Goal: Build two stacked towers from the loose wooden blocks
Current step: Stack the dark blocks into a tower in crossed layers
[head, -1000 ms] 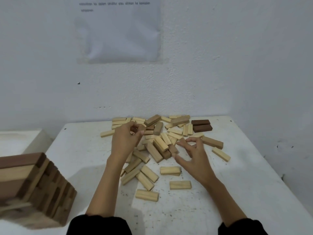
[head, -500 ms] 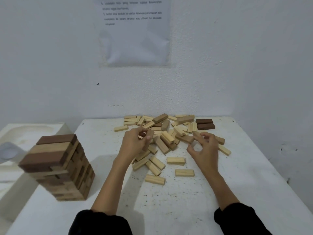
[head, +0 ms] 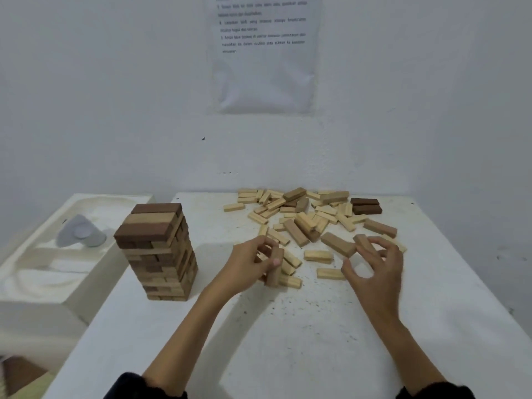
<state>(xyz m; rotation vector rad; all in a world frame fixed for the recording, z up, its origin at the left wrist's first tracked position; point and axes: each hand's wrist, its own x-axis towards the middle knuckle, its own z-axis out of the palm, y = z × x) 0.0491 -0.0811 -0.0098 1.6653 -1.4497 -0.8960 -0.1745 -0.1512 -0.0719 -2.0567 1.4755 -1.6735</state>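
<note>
My left hand grips a brown block held upright at the near edge of the loose blocks scattered across the far side of the worktop. My right hand curls its fingers at a tan block; I cannot tell whether it pinches it. A stacked tower stands well to the left.

Tower upright on L; loose blocks scattered flat ctr-back (mostly pale, few dark).
</note>
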